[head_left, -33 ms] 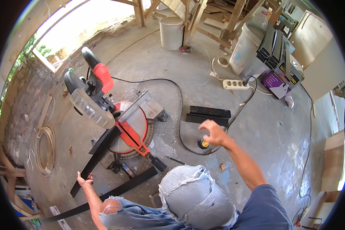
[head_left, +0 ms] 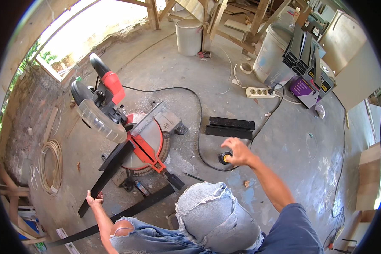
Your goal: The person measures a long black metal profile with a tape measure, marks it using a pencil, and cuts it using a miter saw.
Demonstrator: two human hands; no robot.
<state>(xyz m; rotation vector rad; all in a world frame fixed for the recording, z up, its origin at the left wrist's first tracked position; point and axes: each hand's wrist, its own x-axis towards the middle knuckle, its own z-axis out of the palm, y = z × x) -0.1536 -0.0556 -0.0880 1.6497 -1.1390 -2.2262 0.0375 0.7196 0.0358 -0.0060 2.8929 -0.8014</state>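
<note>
My left hand (head_left: 95, 198) grips the lower end of a black strip (head_left: 103, 180), which slants up onto the bed of a red and grey miter saw (head_left: 146, 148). The saw's head is raised, tilted back to the left. My right hand (head_left: 240, 151) hovers with fingers bent and apart beside a black and yellow tape measure (head_left: 223, 158), partly covering it from view; contact cannot be made out. Just beyond that hand lie short black pieces (head_left: 230, 122). A second, longer black strip (head_left: 144, 206) rests on the floor by my knee.
A black cord (head_left: 197, 106) loops across the floor near a white power strip (head_left: 260, 92). Behind it stand buckets (head_left: 189, 39) and a stack of black profiles on a box (head_left: 302, 91). A coiled hose (head_left: 51, 165) lies at left, a pencil (head_left: 194, 176) by the saw.
My right hand has come slightly down and closer to the tape measure, now hiding more of it. The left hand and the strip on the saw look nearly unchanged.
</note>
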